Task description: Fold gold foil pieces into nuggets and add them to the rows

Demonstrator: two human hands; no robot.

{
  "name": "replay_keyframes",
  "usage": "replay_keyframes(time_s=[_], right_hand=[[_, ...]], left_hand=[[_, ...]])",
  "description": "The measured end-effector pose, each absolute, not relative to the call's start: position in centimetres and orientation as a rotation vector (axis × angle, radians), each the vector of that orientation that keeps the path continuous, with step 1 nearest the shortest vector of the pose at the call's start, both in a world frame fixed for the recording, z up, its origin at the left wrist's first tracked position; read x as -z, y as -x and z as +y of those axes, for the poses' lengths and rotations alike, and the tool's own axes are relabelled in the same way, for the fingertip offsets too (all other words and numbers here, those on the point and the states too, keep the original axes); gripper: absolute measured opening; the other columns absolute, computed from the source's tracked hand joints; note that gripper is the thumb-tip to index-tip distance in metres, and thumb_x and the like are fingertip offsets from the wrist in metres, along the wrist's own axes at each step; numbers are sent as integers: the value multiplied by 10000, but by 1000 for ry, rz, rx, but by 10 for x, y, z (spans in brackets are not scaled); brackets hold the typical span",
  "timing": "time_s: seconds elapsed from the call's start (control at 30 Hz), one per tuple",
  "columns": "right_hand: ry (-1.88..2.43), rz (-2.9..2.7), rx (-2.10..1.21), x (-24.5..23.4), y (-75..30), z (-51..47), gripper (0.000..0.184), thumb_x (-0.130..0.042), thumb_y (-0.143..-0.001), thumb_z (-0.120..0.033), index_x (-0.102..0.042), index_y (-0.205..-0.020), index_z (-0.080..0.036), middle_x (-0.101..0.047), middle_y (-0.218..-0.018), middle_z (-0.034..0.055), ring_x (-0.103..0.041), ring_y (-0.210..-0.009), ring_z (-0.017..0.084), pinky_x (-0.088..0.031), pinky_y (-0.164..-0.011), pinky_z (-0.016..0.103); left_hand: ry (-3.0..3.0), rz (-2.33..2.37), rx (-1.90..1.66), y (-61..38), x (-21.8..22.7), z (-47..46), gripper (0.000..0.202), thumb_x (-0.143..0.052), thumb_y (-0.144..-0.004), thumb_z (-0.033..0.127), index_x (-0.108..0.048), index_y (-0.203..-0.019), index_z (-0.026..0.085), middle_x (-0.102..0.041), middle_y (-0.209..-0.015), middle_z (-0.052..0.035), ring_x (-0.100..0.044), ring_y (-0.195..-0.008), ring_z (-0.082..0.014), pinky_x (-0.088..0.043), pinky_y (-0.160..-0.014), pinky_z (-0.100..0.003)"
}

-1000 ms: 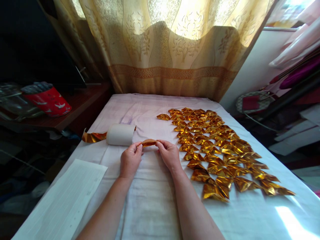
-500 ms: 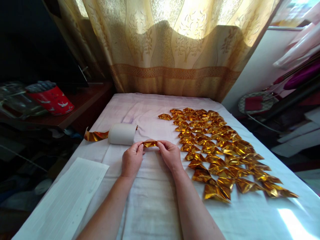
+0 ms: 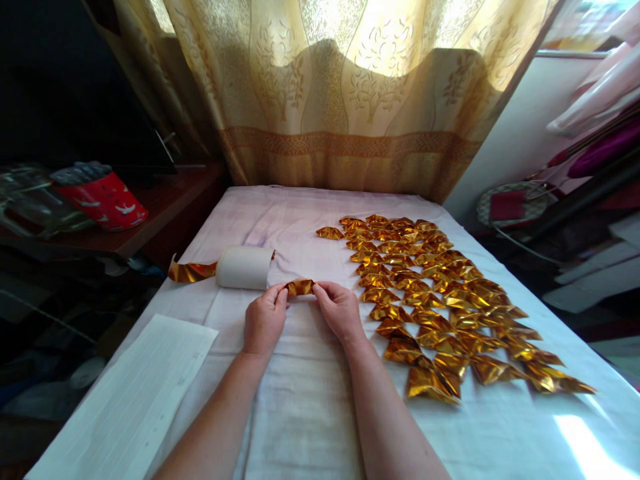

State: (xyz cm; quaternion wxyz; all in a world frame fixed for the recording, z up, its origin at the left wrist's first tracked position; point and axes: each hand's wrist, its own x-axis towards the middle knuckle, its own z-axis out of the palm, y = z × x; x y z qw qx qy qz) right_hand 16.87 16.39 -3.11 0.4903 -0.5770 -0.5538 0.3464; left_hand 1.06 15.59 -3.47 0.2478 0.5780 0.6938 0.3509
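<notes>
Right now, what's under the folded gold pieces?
The folded gold pieces lie directly on a white cloth. Whatever the cloth covers, table or bed, is hidden.

Left hand [image 3: 264,321], right hand [image 3: 341,311] pinching, fingertips close.

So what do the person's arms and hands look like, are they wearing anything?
Both are bare. The left hand and right hand have no gloves, and I can see no ring, watch or bracelet on them. No sleeve shows on the left forearm or the right forearm down to the picture's bottom edge.
</notes>
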Motion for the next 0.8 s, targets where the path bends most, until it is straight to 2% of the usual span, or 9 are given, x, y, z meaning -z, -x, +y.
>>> replay_keyframes(time_s=[0.6, 0.8], right_hand=[[1395, -1379, -832, 29, -167, 163, 355, -521, -806, -460, -765, -788, -203, -726, -672, 20, -649, -621, 184, -498, -628, 268], [1390, -1412, -833, 29, -167, 162, 342, -527, -808, -451, -768, -786, -209, -735, -682, 15, -649, -619, 184, -496, -627, 266]], left_hand=[[-1628, 1917, -922, -11, 31, 154, 291, -469, -921, 333, -708, -1046, 225, -760, -764, -35, -728, -748, -183, -512, -621, -232], [-1617, 1927, -934, -10, 33, 154, 277, -475, -919, 357, -702, -1025, 239, -740, -722, -14, -714, -712, -170, -499, -610, -223]])
